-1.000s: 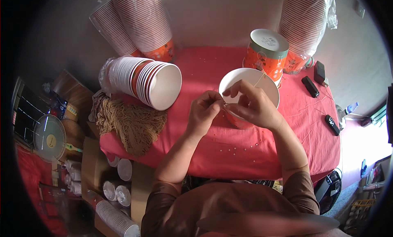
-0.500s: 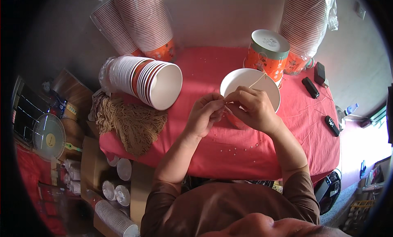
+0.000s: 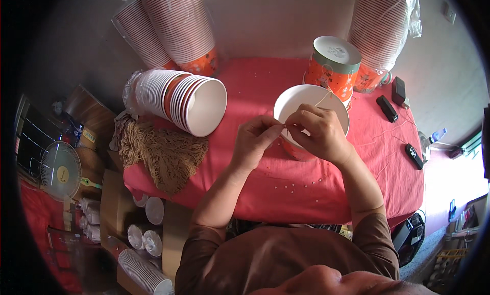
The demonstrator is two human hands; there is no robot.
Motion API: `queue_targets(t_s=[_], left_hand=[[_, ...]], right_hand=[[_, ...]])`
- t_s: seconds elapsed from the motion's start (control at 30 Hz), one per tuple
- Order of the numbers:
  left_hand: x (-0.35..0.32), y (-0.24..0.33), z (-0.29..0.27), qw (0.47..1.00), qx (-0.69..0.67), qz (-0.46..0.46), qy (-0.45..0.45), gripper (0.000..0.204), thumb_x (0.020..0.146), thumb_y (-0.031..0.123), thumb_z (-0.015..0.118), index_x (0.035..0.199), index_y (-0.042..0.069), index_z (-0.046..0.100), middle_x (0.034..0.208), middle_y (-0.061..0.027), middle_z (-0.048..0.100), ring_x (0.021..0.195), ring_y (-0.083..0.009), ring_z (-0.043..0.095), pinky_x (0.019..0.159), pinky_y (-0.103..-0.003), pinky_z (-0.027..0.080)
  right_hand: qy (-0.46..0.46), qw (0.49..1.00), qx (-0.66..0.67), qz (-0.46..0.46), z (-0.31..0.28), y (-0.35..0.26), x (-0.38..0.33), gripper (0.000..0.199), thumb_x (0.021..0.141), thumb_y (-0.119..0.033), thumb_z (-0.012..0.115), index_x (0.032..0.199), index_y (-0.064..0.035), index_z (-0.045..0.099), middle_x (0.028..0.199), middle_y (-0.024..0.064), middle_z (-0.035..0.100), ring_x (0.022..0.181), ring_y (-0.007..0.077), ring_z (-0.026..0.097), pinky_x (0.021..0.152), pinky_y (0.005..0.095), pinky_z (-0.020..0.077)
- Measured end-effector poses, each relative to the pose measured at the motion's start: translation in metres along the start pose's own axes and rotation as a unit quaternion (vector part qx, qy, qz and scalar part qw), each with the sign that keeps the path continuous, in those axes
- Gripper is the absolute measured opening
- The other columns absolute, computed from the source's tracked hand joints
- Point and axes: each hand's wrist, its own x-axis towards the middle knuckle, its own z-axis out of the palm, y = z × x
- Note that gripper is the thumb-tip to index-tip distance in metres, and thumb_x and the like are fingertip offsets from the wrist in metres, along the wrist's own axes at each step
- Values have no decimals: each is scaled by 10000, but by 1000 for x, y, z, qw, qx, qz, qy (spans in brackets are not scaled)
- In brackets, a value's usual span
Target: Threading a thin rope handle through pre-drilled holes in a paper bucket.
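A thin, pale-yellow cord (image 3: 322, 98) is seen across the far rim of a round, white-lined orange paper bucket (image 3: 292, 98); snagging should be avoided. By the near rim, left hand (image 3: 253, 142) and right hand (image 3: 324, 135) fingertips are pinched, on what cannot be told.

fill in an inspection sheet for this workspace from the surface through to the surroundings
surface: red tablecloth, small pale bits scattered near its front
things in work: open paper bucket, thin yellowish cord at its far rim
clutter: nested paper buckets lying sideways, brown stringy bundle
hands: left hand and right hand pinched shut, fingertips meeting; anything between too small to tell
cables: thin pale line at right, cable or thread unclear
surroundings: fan and cardboard box at left
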Motion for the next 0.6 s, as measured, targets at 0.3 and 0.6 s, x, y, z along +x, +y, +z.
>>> queue_targets(t_s=[0.3, 0.6], left_hand=[[1, 2, 0, 998, 44, 33, 39, 34, 918, 80, 667, 937, 53, 658, 735, 41, 575, 578, -24, 425, 500, -195, 322], [-1, 3, 4, 995, 62, 70, 26, 71, 935, 58, 673, 878, 25, 647, 749, 68, 571, 693, -6, 469, 620, -188, 389]], right_hand=[[-10, 994, -107, -17, 0, 8, -2, 110, 768, -109, 694, 821, -81, 601, 695, 60, 628, 615, 263, 652, 567, 391, 519], [-41, 990, -137, -13, -9, 9, -1, 119, 740, -39, 684, 814, -70, 596, 671, 86, 645, 593, 281, 650, 541, 395, 504]])
